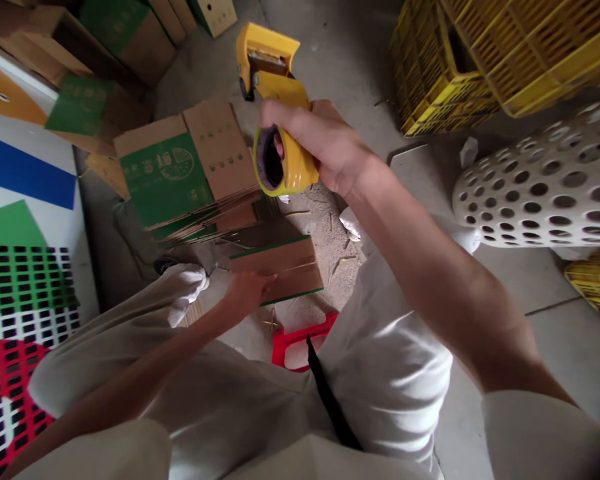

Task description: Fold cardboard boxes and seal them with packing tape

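My tape dispenser [275, 107] is glossy yellow plastic — the flattened boxes [215, 150] are matt, rough corrugated cardboard — and the floor [350, 80] is smooth grey concrete.

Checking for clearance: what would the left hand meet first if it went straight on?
The flattened brown-and-green carton, which the left hand already seems to touch, though depth is unclear.

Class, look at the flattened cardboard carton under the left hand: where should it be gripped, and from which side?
Grip the near edge of the flattened cardboard carton, coming from the person's side, where the left hand already rests. It lies flat and thin, so a thumb on top with fingers under that exposed edge would probably hold best.
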`<state>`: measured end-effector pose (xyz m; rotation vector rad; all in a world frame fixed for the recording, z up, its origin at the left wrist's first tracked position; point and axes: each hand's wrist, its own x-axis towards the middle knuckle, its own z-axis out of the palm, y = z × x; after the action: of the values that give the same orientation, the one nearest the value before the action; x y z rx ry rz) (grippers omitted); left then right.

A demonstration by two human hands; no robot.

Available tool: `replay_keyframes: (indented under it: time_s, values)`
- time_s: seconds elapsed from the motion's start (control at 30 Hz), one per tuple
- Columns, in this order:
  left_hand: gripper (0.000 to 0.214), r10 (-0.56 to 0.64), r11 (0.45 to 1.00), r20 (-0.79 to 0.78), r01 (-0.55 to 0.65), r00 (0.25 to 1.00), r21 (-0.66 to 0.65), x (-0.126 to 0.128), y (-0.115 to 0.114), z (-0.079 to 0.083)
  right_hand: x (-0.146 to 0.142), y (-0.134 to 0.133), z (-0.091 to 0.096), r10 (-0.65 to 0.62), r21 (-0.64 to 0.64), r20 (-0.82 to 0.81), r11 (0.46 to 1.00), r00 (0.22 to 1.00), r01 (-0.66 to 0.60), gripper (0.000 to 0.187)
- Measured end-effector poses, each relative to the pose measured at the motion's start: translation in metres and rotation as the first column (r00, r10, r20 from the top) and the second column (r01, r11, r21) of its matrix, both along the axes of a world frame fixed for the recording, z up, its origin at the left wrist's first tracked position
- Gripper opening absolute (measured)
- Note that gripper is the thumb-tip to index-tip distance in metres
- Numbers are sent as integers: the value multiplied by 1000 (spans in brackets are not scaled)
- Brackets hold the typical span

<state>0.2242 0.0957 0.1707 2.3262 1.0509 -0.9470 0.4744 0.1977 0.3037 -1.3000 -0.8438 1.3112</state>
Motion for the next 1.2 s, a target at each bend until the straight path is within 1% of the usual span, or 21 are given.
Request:
replay_keyframes:
  time_s: [0.07, 0.13, 0.23, 0.3, 0.4, 0.47, 0.57, 0.7, 0.87, 1.0, 1.1, 1.2]
  values:
    - [50, -31, 999, -58, 32, 998, 23, 12, -2, 3, 0, -1, 1, 0, -13, 13, 1000, 1000, 0, 15]
    - [53, -98, 994, -52, 100, 994, 42, 24, -7, 3, 1, -1, 2, 1, -23, 30, 1000, 1000, 0, 14]
    - [58, -217, 975, -11, 217, 976, 58, 37, -16, -3, 2, 0, 2, 4, -9, 30, 1000, 1000, -4, 11]
    - [59, -242, 968, -21, 243, 970, 70, 41, -20, -9, 2, 0, 3, 4, 4, -8, 1000, 1000, -4, 9]
    - [61, -237, 967, -26, 238, 971, 88, 45, -21, -17, 2, -1, 5, -12, 13, -52, 1000, 999, 13, 8]
    - [62, -231, 967, -22, 232, 973, 100, 47, -20, -19, 2, -2, 8, -22, 6, -71, 1000, 997, 23, 7]
    - [62, -225, 969, -27, 226, 974, 96, 50, -18, -18, 4, -4, 10, -18, 15, -105, 1000, 994, 20, 8]
    - [60, -232, 969, -41, 234, 972, 81, 51, -19, -13, 5, -4, 7, -22, 23, -100, 999, 995, 25, 7]
    - [59, -223, 970, -43, 226, 974, 88, 43, -24, -16, 5, -1, 5, -17, 11, -95, 1000, 995, 18, 8]
    - [59, -192, 975, -63, 198, 979, 103, 34, -26, -19, 2, -3, 10, -27, -21, -59, 999, 998, 26, 5]
    - [59, -162, 980, -76, 170, 984, 107, 29, -25, -16, -2, -6, 13, -36, -40, -27, 999, 999, 35, 5]
    - [58, -161, 979, -70, 168, 985, 117, 28, -24, -11, -4, -7, 13, -27, -17, -33, 1000, 999, 26, 5]
